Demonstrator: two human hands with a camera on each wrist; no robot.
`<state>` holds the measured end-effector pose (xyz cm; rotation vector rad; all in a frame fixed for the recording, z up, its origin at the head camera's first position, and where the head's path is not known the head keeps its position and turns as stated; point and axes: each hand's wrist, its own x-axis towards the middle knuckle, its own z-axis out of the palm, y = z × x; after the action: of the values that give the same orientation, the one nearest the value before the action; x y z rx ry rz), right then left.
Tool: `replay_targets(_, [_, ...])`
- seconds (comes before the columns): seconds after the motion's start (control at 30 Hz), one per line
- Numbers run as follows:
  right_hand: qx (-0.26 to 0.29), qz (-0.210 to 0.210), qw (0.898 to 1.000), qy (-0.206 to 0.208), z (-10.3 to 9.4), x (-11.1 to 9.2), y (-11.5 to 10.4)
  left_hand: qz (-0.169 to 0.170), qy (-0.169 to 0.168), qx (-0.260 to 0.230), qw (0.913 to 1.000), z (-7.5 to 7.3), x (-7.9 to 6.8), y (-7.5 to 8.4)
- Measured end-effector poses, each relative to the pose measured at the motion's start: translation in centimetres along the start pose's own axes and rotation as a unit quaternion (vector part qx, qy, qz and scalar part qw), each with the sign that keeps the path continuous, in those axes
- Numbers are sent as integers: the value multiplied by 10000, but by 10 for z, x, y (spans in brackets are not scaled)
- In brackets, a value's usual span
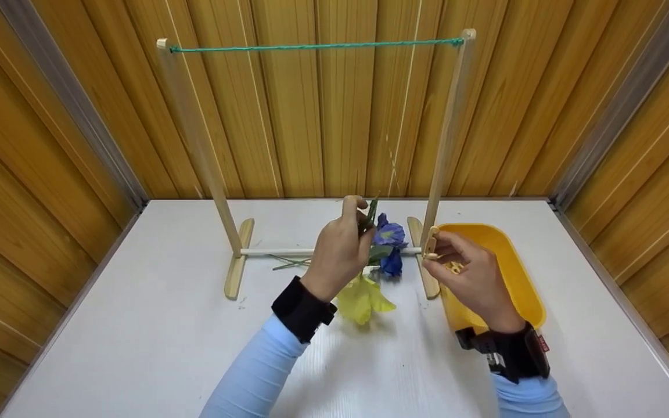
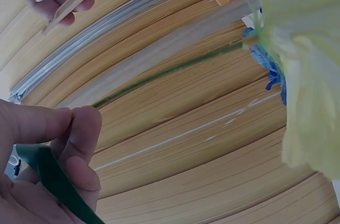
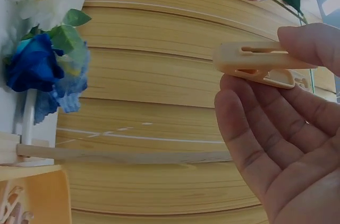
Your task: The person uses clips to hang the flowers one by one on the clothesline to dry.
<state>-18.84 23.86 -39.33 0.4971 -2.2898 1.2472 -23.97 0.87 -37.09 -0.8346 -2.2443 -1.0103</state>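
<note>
Inside ylw tub [image 1: 517, 278]; sev. pale pegs [image 3: 11, 207]

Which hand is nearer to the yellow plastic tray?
Right. In the head view, the right hand overlaps the yellow plastic tray; the left hand is to the tray's left.

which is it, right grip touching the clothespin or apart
Touching. The right wrist view shows the right grip pinching the clothespin between thumb and fingers.

Head view looks down — nearer wrist views share the clothespin [image 3: 255, 60].
</note>
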Motion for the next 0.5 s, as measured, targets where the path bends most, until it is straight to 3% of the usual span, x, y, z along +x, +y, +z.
replay_targets(0.5, [328, -44, 9991, -270, -26, 42, -17, -167, -442, -660, 9967, -12, 30, 7])
